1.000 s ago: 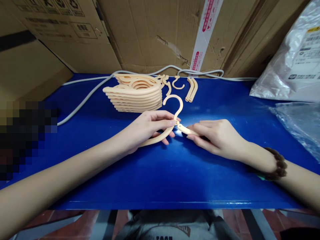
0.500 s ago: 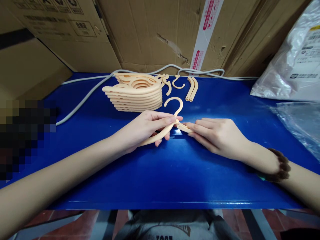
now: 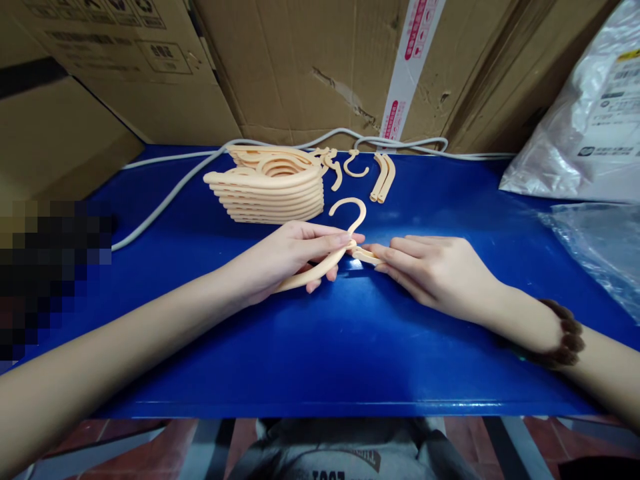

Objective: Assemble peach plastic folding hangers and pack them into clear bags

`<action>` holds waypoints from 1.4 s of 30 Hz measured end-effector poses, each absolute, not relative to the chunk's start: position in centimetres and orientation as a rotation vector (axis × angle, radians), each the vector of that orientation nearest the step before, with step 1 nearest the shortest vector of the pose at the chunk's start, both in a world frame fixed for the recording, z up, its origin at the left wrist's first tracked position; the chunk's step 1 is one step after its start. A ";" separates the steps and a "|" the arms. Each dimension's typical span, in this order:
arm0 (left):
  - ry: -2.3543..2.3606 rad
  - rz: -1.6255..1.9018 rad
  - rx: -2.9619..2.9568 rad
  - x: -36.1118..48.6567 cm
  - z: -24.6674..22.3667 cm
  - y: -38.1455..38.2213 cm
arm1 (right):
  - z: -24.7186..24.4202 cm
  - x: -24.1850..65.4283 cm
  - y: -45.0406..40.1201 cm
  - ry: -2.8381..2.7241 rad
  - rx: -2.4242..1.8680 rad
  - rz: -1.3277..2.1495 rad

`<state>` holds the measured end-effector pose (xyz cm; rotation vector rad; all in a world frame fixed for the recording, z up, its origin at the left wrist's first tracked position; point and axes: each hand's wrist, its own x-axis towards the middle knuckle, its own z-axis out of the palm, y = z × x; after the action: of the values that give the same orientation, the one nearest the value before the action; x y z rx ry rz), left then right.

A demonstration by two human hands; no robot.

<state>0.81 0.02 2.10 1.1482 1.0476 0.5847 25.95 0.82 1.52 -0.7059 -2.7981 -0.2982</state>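
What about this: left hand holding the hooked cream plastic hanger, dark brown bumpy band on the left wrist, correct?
No, the head view shows the dark brown bumpy band on the right wrist; the left hand does hold the cream plastic hanger.

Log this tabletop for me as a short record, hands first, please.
Left hand: pinching a hook piece with a curved arm
Right hand: gripping a smaller piece
Joint: attachment unclear
Behind hands: stacked cream hangers, loose hook, two curved pieces
Back edge: pale cable, cardboard
Right side: plastic bag
Surface: blue tabletop
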 end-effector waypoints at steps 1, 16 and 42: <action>1.048 0.587 1.153 0.8 2.1 0.0 | 1.5 26.0 0.8 -2.793 -0.709 -0.303; 0.966 0.569 1.127 0.8 1.9 0.2 | 1.6 25.8 0.4 -2.775 -0.710 -0.475; 1.040 0.602 1.198 1.2 2.0 -0.2 | 1.9 25.9 0.2 -2.829 -0.752 0.060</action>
<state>1.17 -0.19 1.98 1.1977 1.0404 0.6016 25.94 0.16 1.85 -0.7522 -2.8294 0.0603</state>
